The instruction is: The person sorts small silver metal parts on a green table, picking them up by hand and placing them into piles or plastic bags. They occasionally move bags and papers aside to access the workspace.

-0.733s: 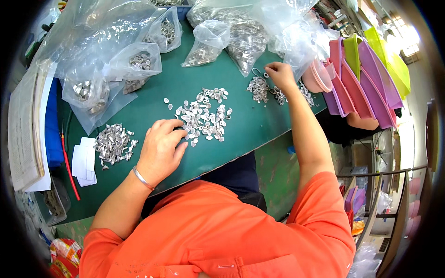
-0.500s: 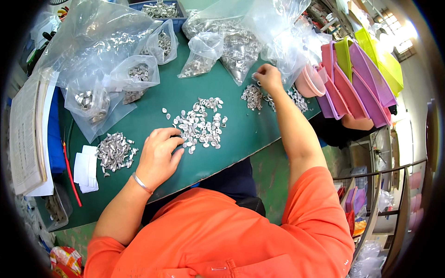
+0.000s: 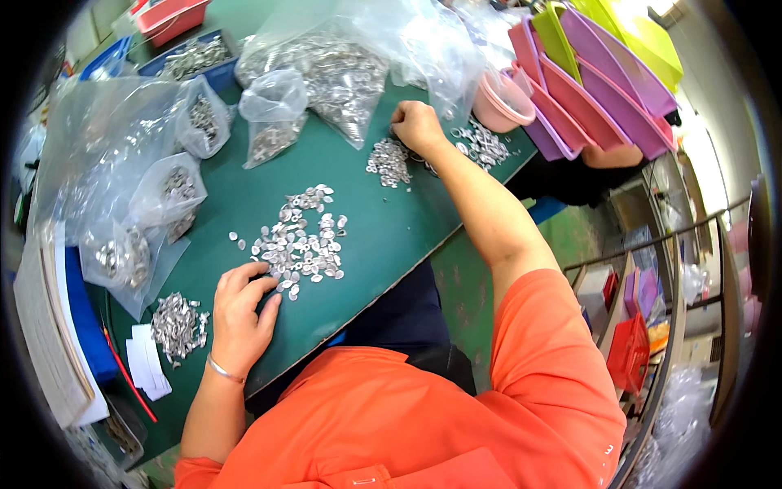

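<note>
My left hand [image 3: 244,312] lies on the table with its fingers apart. Its fingertips reach the near left edge of a spread of small, flat, drop-shaped metal pieces [image 3: 303,251]. Off to the right, my right hand [image 3: 415,128] hovers at the far side of a compact heap of small metal parts [image 3: 388,162]. Its fingers are curled together, and whatever they hold is hidden. Right of that wrist lies another heap of small metal pieces [image 3: 485,148]. A pile of bent metal parts [image 3: 179,325] sits left of my left hand.
Clear plastic bags of metal parts [image 3: 338,77] line the far side of the green table [image 3: 350,187]. A pink tub [image 3: 501,104] stands beside stacked coloured trays [image 3: 590,81] at the right. White paper slips [image 3: 147,364] and a red rod-like tool [image 3: 130,375] lie at the left.
The whole view has turned, so the table's things appear farther left, and a red container shows at the top. My right hand stays by the small heap, its fingers more curled. My left hand remains at the drop-shaped pieces.
</note>
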Demonstrator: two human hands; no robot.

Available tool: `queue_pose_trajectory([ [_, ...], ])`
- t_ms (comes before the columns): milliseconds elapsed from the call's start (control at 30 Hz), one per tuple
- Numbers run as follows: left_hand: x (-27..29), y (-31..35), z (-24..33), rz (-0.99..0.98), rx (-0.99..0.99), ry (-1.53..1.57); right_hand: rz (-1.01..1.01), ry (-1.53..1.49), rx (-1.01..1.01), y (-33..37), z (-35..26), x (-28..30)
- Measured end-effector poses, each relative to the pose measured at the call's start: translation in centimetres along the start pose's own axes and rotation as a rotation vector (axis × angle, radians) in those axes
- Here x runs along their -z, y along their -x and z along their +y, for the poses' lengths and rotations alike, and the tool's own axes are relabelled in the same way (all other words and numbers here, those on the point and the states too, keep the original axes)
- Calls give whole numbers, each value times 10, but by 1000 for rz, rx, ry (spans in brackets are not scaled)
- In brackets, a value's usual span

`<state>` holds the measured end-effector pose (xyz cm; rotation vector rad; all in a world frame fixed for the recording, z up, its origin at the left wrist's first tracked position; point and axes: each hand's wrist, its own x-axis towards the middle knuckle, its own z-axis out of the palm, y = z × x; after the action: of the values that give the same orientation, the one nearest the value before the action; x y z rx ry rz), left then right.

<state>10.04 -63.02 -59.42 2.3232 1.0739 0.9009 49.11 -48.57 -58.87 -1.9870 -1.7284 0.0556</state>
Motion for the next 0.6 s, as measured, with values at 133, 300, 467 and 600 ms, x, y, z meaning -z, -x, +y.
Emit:
queue_pose_trajectory([
  [133, 5, 3, 6, -12, 42, -35, 52, -171, -6, 27, -7, 37],
  [300, -2, -3, 6, -58, 66, -13, 298, -187, -315, 51, 118, 89],
  [467, -2, -2, 6, -51, 93, -40, 341, -197, -622, 50, 168, 87],
  [600, -4, -3, 6, -33, 102, -33, 388, 1, -467, 46, 167, 76],
])
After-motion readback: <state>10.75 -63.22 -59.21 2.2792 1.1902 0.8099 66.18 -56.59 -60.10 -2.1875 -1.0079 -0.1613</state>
